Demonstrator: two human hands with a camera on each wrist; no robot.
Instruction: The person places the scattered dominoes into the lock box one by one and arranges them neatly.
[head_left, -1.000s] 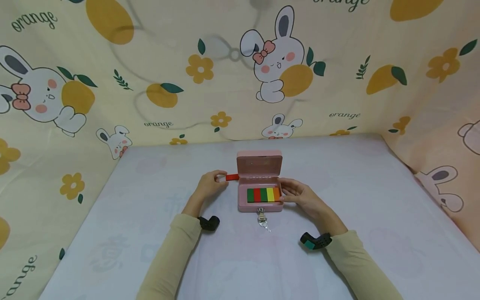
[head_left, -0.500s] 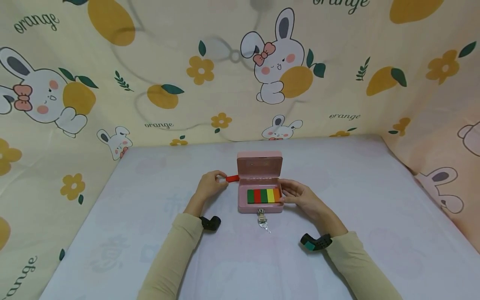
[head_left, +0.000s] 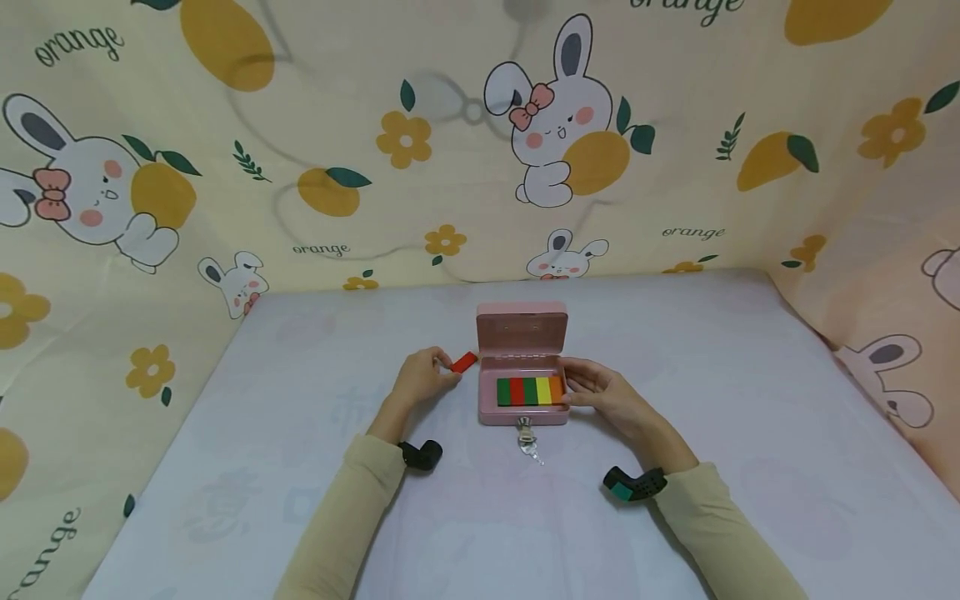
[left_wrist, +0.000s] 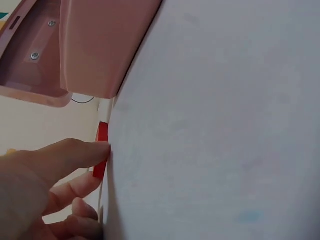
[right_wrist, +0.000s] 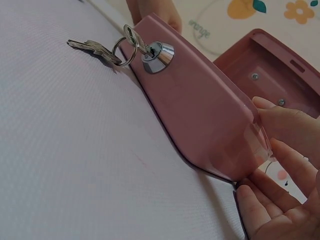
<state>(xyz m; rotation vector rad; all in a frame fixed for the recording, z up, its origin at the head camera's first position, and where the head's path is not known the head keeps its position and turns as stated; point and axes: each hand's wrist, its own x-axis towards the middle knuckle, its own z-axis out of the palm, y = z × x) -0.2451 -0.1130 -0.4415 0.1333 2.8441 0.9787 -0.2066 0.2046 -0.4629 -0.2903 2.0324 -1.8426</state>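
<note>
A small pink metal lock box point(head_left: 487, 415) stands on the white cloth with its lid point(head_left: 521, 331) raised. Inside lies a row of green, red, yellow and orange blocks point(head_left: 529, 391). Left of the box, my left hand point(head_left: 422, 375) pinches a red rectangular block point(head_left: 464, 362) between thumb and finger, slanted and close to the cloth. In the left wrist view, that block point(left_wrist: 101, 131) is near the box's corner, apart from it. My right hand point(head_left: 603, 392) grips the right side of the box, one digit over the rim and others along the outer wall point(right_wrist: 200, 100).
A key sits in the front lock point(right_wrist: 159, 56), with a ring and a second key point(right_wrist: 92, 47) hanging onto the cloth. Behind the table hangs a printed curtain point(head_left: 450, 192) with rabbits and oranges. Each wrist carries a black camera point(head_left: 633, 483).
The red block in my left hand has tilted, its far end now pointing up and right, and the left hand has turned and shifted slightly. My right hand stays on the box.
</note>
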